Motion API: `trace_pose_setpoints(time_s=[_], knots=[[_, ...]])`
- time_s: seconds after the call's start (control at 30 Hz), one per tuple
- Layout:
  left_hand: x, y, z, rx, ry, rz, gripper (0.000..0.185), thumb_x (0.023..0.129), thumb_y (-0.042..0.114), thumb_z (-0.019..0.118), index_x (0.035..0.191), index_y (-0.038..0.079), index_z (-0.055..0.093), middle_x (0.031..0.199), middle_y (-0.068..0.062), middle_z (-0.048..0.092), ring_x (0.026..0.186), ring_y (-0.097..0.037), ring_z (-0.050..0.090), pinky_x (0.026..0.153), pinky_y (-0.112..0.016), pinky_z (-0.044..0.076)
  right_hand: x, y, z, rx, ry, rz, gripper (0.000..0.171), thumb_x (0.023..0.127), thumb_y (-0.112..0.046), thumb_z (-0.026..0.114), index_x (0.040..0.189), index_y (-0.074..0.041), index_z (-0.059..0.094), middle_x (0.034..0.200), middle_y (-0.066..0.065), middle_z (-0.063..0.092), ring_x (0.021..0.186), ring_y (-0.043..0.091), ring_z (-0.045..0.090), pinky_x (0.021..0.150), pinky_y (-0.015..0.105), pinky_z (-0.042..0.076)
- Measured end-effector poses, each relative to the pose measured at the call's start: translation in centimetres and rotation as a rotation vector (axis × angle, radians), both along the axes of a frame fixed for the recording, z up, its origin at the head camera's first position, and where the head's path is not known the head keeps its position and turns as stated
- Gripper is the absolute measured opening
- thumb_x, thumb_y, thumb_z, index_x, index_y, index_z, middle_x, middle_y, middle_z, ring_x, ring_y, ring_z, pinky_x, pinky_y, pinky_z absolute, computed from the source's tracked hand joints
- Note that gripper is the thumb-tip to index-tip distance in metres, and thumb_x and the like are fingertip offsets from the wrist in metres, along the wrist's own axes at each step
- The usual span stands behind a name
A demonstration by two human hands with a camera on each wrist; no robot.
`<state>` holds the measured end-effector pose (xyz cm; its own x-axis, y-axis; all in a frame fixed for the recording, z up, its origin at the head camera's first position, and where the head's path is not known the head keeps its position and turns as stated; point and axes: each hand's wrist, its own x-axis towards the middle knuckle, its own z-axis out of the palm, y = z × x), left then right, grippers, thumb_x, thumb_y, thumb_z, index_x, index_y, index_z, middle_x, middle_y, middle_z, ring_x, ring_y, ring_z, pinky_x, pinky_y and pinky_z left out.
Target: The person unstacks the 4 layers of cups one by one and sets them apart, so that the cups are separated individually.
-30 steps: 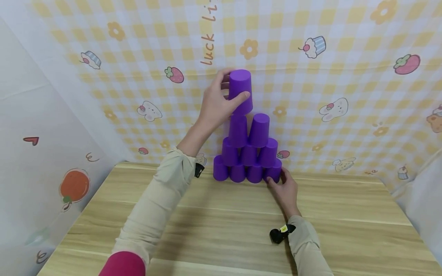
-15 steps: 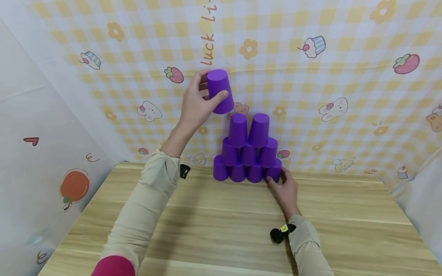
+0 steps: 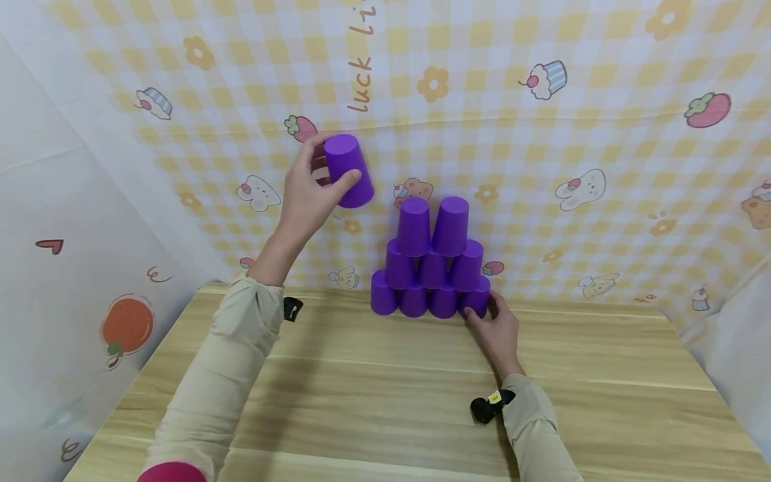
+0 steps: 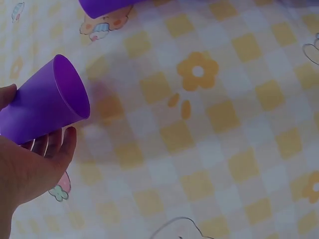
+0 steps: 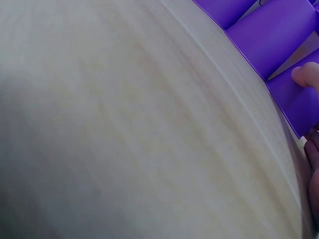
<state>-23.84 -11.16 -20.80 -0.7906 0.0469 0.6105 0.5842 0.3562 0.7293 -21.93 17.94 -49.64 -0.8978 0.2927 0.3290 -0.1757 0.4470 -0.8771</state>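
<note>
My left hand (image 3: 310,194) grips a purple plastic cup (image 3: 349,172) in the air, left of and above a stack of matching cups. The held cup is upside down and slightly tilted; its open mouth shows in the left wrist view, with the thumb on one side and fingers on the other. Three rows make up the purple cup stack (image 3: 432,266), all mouth down, with two cups on top. Low at the right, my right hand (image 3: 497,331) holds the bottom row's end cup (image 5: 298,99) between thumb and fingers.
The wooden table (image 3: 373,402) carries the stack near its back edge. Right behind rises a yellow checked cloth (image 3: 518,147) with printed pictures. A white cloth (image 3: 72,167) hangs along the left side.
My left hand has carried its cup leftward and a little down, from over the two top cups to beside the stack. My right hand and the stacked cups stay put.
</note>
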Motion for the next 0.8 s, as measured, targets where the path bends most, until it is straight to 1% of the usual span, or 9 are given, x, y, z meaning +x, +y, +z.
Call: trace_pose_setpoints(time_s=[0.1, 0.2, 0.27, 0.37, 0.43, 0.5, 0.63, 0.8], knots=[[0.2, -0.8, -0.6, -0.008, -0.018, 0.027, 0.05, 0.074, 0.007, 0.064, 0.118, 0.002, 0.042, 0.108, -0.012, 0.051, 0.097, -0.022, 0.049, 0.079, -0.032, 0.045, 0.0, 0.0, 0.1, 0.005, -0.005, -0.006, 0.057, 0.069, -0.023, 0.071, 0.118, -0.006, 0.048, 0.116, 0.014, 0.051, 0.106, 0.024, 0.048, 0.09, 0.029, 0.039], [0.1, -1.7, -1.6, -0.01, -0.053, 0.043, 0.05, 0.073, 0.006, 0.063, 0.118, 0.0, 0.041, 0.109, -0.014, 0.05, 0.098, -0.024, 0.049, 0.08, -0.035, 0.044, 0.0, 0.0, 0.1, 0.011, -0.012, -0.012, 0.056, 0.069, -0.023, 0.071, 0.117, -0.006, 0.048, 0.116, 0.013, 0.051, 0.106, 0.023, 0.048, 0.089, 0.029, 0.039], [-0.3, -2.3, -2.6, -0.011, -0.078, 0.049, 0.05, 0.073, 0.007, 0.064, 0.118, 0.001, 0.041, 0.11, -0.013, 0.049, 0.099, -0.024, 0.048, 0.081, -0.035, 0.044, 0.0, 0.0, 0.0, 0.013, -0.012, -0.011, 0.056, 0.069, -0.023, 0.071, 0.118, -0.006, 0.048, 0.116, 0.013, 0.051, 0.106, 0.023, 0.048, 0.089, 0.029, 0.039], [-1.3, -3.3, -4.4, -0.024, -0.108, 0.059, 0.051, 0.073, 0.011, 0.065, 0.119, 0.005, 0.041, 0.111, -0.01, 0.049, 0.1, -0.022, 0.048, 0.081, -0.034, 0.043, 0.0, -0.1, 0.0, 0.012, -0.01, -0.006, 0.057, 0.069, -0.023, 0.071, 0.118, -0.006, 0.047, 0.116, 0.014, 0.051, 0.107, 0.023, 0.048, 0.09, 0.029, 0.039], [-2.0, -3.8, -5.6, -0.032, -0.117, 0.068, 0.052, 0.073, 0.013, 0.066, 0.119, 0.007, 0.042, 0.11, -0.008, 0.05, 0.099, -0.02, 0.048, 0.081, -0.033, 0.044, 0.0, -0.1, 0.0, 0.01, -0.01, -0.003, 0.057, 0.069, -0.023, 0.071, 0.118, -0.006, 0.047, 0.116, 0.014, 0.051, 0.107, 0.023, 0.048, 0.09, 0.029, 0.039], [-2.4, -4.1, -6.7, -0.042, -0.122, 0.078, 0.053, 0.073, 0.015, 0.066, 0.119, 0.008, 0.042, 0.11, -0.007, 0.05, 0.098, -0.019, 0.048, 0.08, -0.032, 0.044, 0.0, -0.1, 0.0, 0.003, -0.01, 0.0, 0.057, 0.069, -0.022, 0.071, 0.118, -0.005, 0.047, 0.117, 0.014, 0.05, 0.107, 0.023, 0.047, 0.09, 0.029, 0.039], [-2.7, -4.6, -8.3, -0.054, -0.152, 0.093, 0.053, 0.072, 0.014, 0.067, 0.118, 0.009, 0.041, 0.11, -0.007, 0.05, 0.099, -0.018, 0.049, 0.08, -0.031, 0.045, 0.0, -0.1, 0.1, -0.005, -0.008, 0.0, 0.057, 0.069, -0.023, 0.071, 0.118, -0.005, 0.047, 0.117, 0.014, 0.05, 0.108, 0.024, 0.047, 0.09, 0.03, 0.038], [-2.8, -5.2, -9.9, -0.06, -0.219, 0.093, 0.054, 0.072, 0.012, 0.067, 0.118, 0.007, 0.04, 0.111, -0.01, 0.049, 0.103, -0.022, 0.047, 0.083, -0.033, 0.044, 0.0, -0.1, 0.1, 0.005, -0.012, -0.004, 0.057, 0.069, -0.023, 0.071, 0.118, -0.004, 0.047, 0.117, 0.014, 0.05, 0.108, 0.024, 0.047, 0.09, 0.03, 0.038]])
